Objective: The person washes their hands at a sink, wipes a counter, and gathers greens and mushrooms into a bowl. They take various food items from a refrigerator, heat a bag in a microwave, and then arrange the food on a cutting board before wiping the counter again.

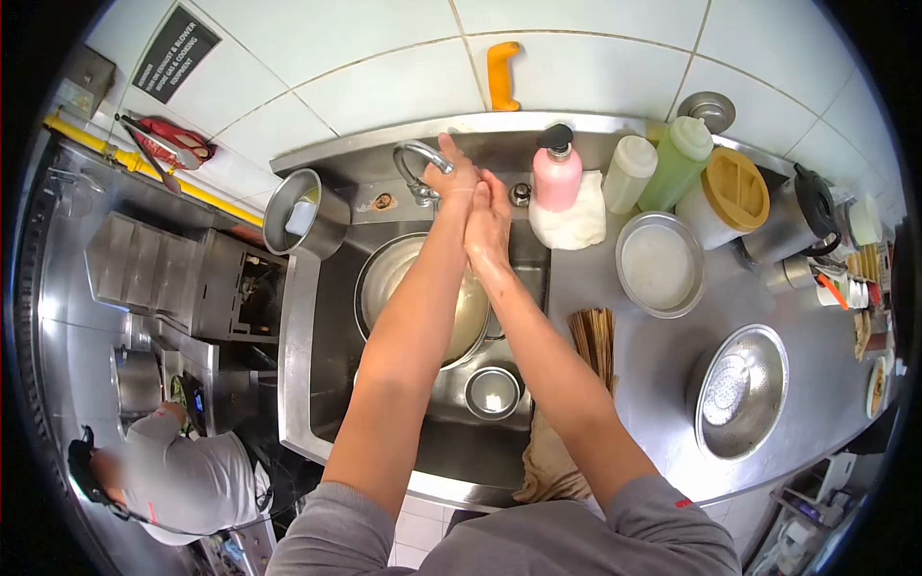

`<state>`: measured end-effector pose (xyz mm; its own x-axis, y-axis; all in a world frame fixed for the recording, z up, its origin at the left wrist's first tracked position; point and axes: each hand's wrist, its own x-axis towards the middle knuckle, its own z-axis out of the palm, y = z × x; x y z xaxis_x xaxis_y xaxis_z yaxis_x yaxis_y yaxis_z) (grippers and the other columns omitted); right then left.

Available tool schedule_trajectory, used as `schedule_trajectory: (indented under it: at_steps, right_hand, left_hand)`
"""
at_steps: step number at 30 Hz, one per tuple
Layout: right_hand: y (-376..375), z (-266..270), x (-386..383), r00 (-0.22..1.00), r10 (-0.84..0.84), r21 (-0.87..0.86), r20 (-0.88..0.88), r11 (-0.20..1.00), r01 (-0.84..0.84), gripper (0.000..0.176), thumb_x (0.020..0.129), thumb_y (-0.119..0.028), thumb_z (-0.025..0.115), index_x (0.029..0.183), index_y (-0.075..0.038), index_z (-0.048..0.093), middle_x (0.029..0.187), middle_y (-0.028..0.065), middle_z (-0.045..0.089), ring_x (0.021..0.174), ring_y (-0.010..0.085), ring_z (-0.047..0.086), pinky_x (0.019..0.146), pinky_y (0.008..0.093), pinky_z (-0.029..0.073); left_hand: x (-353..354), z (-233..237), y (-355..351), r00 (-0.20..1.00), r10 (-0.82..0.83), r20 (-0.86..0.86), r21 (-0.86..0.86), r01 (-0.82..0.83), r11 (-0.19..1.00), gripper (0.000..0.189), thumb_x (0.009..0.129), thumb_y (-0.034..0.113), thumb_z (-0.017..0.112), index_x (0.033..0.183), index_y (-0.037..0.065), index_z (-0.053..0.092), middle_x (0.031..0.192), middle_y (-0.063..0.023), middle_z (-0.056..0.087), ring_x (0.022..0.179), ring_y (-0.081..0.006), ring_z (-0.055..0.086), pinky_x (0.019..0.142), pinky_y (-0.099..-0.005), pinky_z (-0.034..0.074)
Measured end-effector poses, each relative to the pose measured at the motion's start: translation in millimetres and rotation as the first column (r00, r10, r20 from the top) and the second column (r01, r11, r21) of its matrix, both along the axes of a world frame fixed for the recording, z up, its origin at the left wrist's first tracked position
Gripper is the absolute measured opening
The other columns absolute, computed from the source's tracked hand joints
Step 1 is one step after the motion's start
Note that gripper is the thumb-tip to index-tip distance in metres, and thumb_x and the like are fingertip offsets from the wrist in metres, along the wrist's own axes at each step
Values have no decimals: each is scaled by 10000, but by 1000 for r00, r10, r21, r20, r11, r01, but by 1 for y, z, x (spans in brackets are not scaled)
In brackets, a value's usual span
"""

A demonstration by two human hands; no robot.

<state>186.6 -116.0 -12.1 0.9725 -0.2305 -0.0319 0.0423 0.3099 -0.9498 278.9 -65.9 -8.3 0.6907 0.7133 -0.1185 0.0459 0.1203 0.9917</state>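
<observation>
Both my arms reach over a steel sink (307,317). My left hand (453,180) is up at the curved tap (415,163), fingers closed around or against its spout. My right hand (488,226) lies flat against the left wrist, palm pressed to it, holding nothing. Below the hands a large steel bowl (384,278) of cloudy liquid sits in the sink, with a small steel bowl (493,392) in front of it. A pink pump soap bottle (556,173) stands just right of my hands.
White and green squeeze bottles (663,163), a white cloth (571,226), a steel pan of white stuff (659,266), a colander (741,389) and a chopstick bundle (595,336) sit on the counter at right. A steel pot (300,213) stands left. Another person (182,470) crouches lower left.
</observation>
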Motion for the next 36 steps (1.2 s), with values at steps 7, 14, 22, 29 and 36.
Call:
schedule_trajectory:
  at_steps: [7,14,22,29,36]
  right_hand:
    - [-20,-4,56,898,409,311,-161,885,-348,361,983,-313,487,922,6,645,912,87,658,835,165,591,736,336,462]
    - [-11,-1,54,989,141,-464,45,880,-105,270,921,-226,543,816,9,624,722,280,592,712,424,612,608,464,459]
    - [-24,-9,56,944,254,-166,209,961,-221,139,918,-38,580,988,31,678,701,38,650,578,94,505,530,262,418]
    - [-33,-29,36,941,339,490,4,820,-297,295,885,101,472,1150,67,597,1043,169,633,950,194,620,778,276,511]
    - [-35,-51,39,921,378,298,-95,893,-336,232,776,94,359,750,-11,564,679,45,559,599,129,533,501,271,447]
  left_hand:
    - [-30,-10,-16,957,-168,238,-489,268,830,254,967,263,506,880,43,600,875,-74,618,788,-188,560,703,-360,469]
    - [-56,-15,1,904,-304,300,-533,424,733,299,1031,288,376,1061,52,557,990,-85,613,906,-233,600,816,-399,505]
    - [-70,0,7,904,-296,308,-307,388,869,79,931,53,549,854,41,568,744,-46,614,653,-143,589,638,-311,508]
    - [-59,14,17,881,-322,347,-447,457,769,167,838,-55,562,764,62,468,676,-36,511,554,-131,463,507,-263,391]
    - [-56,18,14,878,-349,327,-418,466,780,145,836,-92,536,796,37,485,715,-65,513,681,-160,519,588,-251,440]
